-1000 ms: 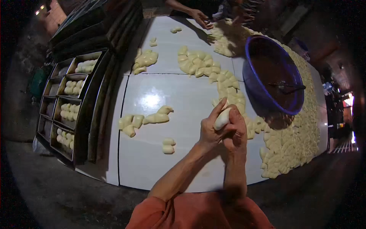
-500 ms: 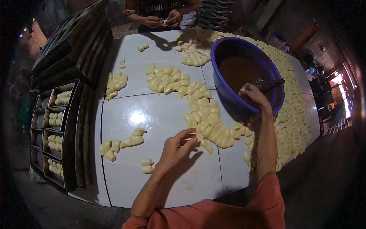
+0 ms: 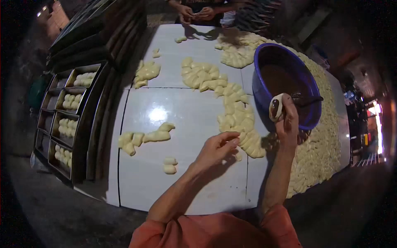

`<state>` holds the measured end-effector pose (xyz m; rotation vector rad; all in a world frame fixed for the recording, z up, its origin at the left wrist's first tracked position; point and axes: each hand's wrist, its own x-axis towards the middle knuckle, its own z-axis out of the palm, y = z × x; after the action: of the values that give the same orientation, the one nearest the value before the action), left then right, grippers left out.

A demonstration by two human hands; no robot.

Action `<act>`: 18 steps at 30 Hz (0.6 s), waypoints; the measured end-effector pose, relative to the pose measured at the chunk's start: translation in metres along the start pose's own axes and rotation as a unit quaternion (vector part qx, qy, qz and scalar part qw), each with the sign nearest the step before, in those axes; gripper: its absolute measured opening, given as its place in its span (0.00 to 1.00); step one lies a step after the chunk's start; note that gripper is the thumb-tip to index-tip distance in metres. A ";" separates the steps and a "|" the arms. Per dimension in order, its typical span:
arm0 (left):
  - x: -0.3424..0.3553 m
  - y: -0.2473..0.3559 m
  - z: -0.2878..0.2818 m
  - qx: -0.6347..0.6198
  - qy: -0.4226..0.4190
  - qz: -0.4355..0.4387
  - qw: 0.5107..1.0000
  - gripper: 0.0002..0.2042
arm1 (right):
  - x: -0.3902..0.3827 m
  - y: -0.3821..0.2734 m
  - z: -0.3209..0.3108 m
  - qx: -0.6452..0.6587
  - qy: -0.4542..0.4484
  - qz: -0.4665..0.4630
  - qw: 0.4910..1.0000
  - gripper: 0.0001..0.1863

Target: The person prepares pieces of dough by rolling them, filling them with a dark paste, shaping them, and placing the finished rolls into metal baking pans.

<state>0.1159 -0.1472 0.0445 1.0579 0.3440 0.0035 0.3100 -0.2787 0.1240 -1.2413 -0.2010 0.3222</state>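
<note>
My right hand (image 3: 288,118) holds a flattened piece of dough (image 3: 280,98) with a dark brown dab of filling on it. It is at the near left rim of a deep blue-purple basin (image 3: 258,78) that holds brown filling. A dark-handled utensil (image 3: 310,99) rests in the basin, its handle over the right rim. My left hand (image 3: 219,148) is low over the table, thumb and fingers bent but slightly apart, at the near end of a curving band of pale dough pieces (image 3: 236,111). One small piece shows partly beneath its fingertips.
On the left, a stack of dark metal pans (image 3: 99,37) stands beside a compartmented pan (image 3: 62,111) with rolled dough in some sections. Small dough clusters (image 3: 147,136) and two rolls (image 3: 169,165) lie on the white tiled table (image 3: 186,188). Many dough pieces (image 3: 318,153) cover the right side. Across the table, another person's hands (image 3: 196,14) work.
My right hand has come up from inside the basin and turned, showing brown filling on the dough. My left hand remains by the dough band, thumb and fingers closer together. The view has shifted.
</note>
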 end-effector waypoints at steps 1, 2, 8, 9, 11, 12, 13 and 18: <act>-0.001 0.009 0.005 -0.039 0.004 -0.006 0.999 0.23 | -0.018 0.007 0.020 0.080 0.044 0.017 0.996 0.09; -0.003 0.017 0.010 -0.044 0.016 -0.004 0.999 0.23 | -0.026 0.022 0.016 0.107 -0.009 0.057 0.993 0.08; -0.031 0.018 -0.029 -0.212 0.037 0.030 0.976 0.19 | -0.082 0.090 0.074 0.180 -0.149 0.167 0.958 0.13; -0.037 0.014 -0.041 -0.215 0.047 0.032 0.975 0.19 | -0.088 0.096 0.080 0.179 -0.155 0.176 0.955 0.13; -0.048 0.006 -0.063 -0.207 0.182 0.087 0.957 0.13 | -0.101 0.107 0.090 0.172 -0.200 0.189 0.946 0.13; -0.057 0.009 -0.073 -0.241 0.206 0.077 0.945 0.09 | -0.111 0.105 0.098 0.157 -0.203 0.199 0.946 0.18; -0.062 0.005 -0.082 -0.235 0.213 0.100 0.943 0.11 | -0.121 0.113 0.101 0.156 -0.208 0.203 0.944 0.18; -0.072 -0.003 -0.098 -0.261 0.235 0.131 0.927 0.14 | -0.155 0.134 0.131 -0.206 -0.224 -0.026 0.952 0.28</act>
<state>0.0202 -0.0769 0.0184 0.5529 0.5942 0.5700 0.1045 -0.1771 0.0419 -1.5590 -0.7203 0.5341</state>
